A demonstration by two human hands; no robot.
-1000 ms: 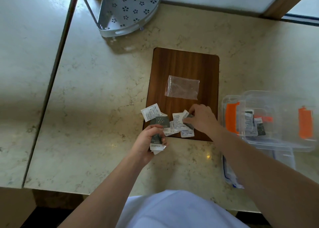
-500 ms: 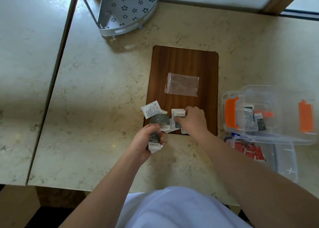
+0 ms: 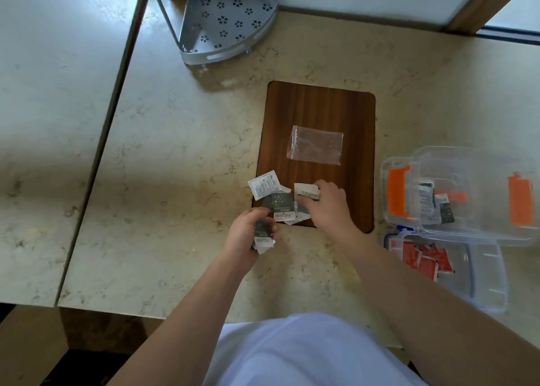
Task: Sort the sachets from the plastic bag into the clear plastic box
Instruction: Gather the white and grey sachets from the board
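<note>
An empty clear plastic bag [image 3: 316,148] lies flat on a dark wooden board [image 3: 318,111]. Several small sachets are scattered at the board's near left corner: a white one [image 3: 263,184], a grey one [image 3: 281,205] and others partly under my right hand. My left hand [image 3: 245,236] grips a small stack of grey and white sachets [image 3: 262,234] just off the board's front edge. My right hand [image 3: 328,207] pinches a white sachet [image 3: 306,192] on the board. The clear plastic box [image 3: 467,166] with orange clips stands to the right and holds a few sachets [image 3: 435,204].
A second clear container [image 3: 485,271] with red sachets [image 3: 420,258] sits in front of the box, near the counter's edge. A grey perforated corner shelf [image 3: 225,23] stands at the back. A seam [image 3: 117,99] splits the marble counter on the left.
My right hand has slid left over the pile and taken hold of a white sachet. My left hand keeps its stack in about the same place. The camera has tilted, bringing the red-sachet container into view.
</note>
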